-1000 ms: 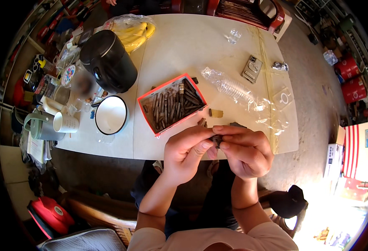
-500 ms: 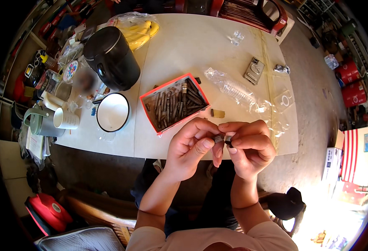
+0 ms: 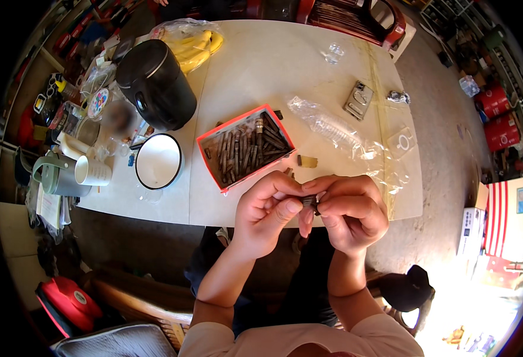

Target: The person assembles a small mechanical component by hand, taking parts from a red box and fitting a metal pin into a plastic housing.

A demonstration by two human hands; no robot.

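Two bare hands meet in the head view, just below and right of the frame's centre, and between their fingertips sits a small dark piece (image 3: 310, 202)! Fine work here: a thing this little seems to ask for light tip pressure, wrists steady, and thumbs kept low so the eyes get a clean look. Holding it over the table (image 3: 273, 65) rather than the lap would look the safer choice, should it slip.

Now the left hand (image 3: 261, 217): thumb and forefinger pinch the piece from the left, the other fingers loosely curled below. The right hand (image 3: 356, 214) comes in from the other side, thumb and forefinger nipped close on its right end, remaining fingers folded. One piece or two pressed together? Too small to tell.

Up and left of the hands, mid-frame, lies a red-rimmed box (image 3: 210, 164) loaded with dark rods (image 3: 246, 153); a tan block (image 3: 308, 161) rests just right of it, above the knuckles.
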